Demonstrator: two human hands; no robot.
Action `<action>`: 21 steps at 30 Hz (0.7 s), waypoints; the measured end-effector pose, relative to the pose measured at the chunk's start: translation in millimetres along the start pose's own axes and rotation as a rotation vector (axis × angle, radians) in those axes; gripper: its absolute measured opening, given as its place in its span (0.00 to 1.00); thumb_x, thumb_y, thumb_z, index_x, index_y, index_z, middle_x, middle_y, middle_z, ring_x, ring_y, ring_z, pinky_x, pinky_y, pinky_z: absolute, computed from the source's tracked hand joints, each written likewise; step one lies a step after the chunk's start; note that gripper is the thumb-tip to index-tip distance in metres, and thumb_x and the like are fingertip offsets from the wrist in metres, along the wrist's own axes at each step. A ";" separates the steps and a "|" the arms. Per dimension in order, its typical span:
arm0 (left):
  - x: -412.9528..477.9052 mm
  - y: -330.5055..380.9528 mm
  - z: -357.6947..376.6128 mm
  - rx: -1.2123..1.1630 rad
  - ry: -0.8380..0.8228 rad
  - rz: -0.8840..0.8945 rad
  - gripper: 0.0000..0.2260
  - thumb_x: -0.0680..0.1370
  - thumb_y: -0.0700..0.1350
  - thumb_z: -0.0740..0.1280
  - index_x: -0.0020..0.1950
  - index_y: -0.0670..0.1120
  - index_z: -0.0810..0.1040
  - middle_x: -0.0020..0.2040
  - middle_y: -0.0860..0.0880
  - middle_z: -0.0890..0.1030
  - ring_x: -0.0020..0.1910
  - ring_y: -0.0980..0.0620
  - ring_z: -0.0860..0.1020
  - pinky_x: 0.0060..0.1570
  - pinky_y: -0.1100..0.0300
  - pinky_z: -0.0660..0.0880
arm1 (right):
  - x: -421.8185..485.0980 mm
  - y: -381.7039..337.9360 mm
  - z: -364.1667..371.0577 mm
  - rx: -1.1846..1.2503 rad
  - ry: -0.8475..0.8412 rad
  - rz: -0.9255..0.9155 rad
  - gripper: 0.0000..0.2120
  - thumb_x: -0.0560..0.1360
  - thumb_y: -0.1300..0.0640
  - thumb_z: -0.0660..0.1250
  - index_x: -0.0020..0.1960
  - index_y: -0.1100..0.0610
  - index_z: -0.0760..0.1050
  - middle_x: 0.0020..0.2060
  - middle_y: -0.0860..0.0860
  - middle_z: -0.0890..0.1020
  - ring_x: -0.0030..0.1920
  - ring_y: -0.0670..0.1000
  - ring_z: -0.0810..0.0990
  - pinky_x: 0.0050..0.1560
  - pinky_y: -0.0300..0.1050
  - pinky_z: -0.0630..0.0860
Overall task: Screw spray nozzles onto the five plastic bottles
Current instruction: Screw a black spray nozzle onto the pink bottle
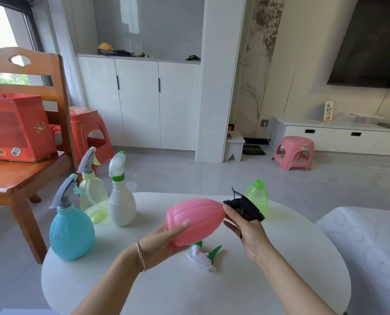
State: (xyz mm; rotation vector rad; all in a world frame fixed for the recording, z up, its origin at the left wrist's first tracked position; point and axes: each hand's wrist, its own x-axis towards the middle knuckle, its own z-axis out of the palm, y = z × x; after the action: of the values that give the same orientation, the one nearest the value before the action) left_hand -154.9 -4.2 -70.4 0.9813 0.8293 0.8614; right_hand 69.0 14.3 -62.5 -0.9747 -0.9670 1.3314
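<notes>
My left hand [164, 241] cradles a pink ribbed bottle [195, 220] held sideways above the white table [189, 287]. My right hand [246, 230] grips a black spray nozzle [246, 206] at the bottle's neck. Behind it stands a green bottle [257, 197] with an open neck. A loose white and green nozzle [203, 256] lies on the table below the pink bottle. At the left stand a blue bottle [71, 233], a pale yellow bottle [93, 198] and a white bottle [121, 203], each with a nozzle on top.
A wooden chair [30, 178] with a red box [14, 128] stands left of the table. Behind it is a red stool [87, 130]. A pink stool [295, 152] sits on the floor at the back right. White upholstery [371, 246] borders the table's right side.
</notes>
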 end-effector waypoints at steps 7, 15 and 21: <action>0.7 -2.9 1.4 0.238 0.103 0.082 0.38 0.66 0.59 0.75 0.70 0.48 0.64 0.61 0.43 0.78 0.54 0.48 0.82 0.51 0.56 0.80 | 2.0 2.1 4.9 0.038 0.102 0.054 0.08 0.68 0.58 0.74 0.47 0.54 0.81 0.45 0.51 0.86 0.47 0.50 0.84 0.49 0.44 0.78; -1.1 -5.0 -0.6 0.161 0.128 -0.152 0.34 0.69 0.69 0.55 0.66 0.47 0.67 0.54 0.37 0.81 0.45 0.41 0.84 0.40 0.51 0.82 | -0.8 5.3 8.5 0.031 0.066 0.100 0.11 0.67 0.56 0.75 0.48 0.54 0.82 0.45 0.51 0.86 0.48 0.50 0.84 0.49 0.44 0.78; -4.7 1.1 -5.2 0.080 0.017 -0.074 0.34 0.64 0.68 0.69 0.61 0.48 0.71 0.60 0.42 0.80 0.55 0.43 0.82 0.48 0.58 0.81 | -1.2 2.9 5.2 0.073 0.064 0.124 0.09 0.67 0.56 0.74 0.47 0.52 0.82 0.43 0.48 0.87 0.44 0.46 0.84 0.45 0.42 0.77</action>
State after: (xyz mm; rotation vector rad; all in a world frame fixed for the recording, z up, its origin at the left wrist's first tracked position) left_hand -161.6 -6.3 -70.2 1.0078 0.9146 0.7792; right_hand 63.1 13.2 -63.6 -1.0294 -0.8149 1.4200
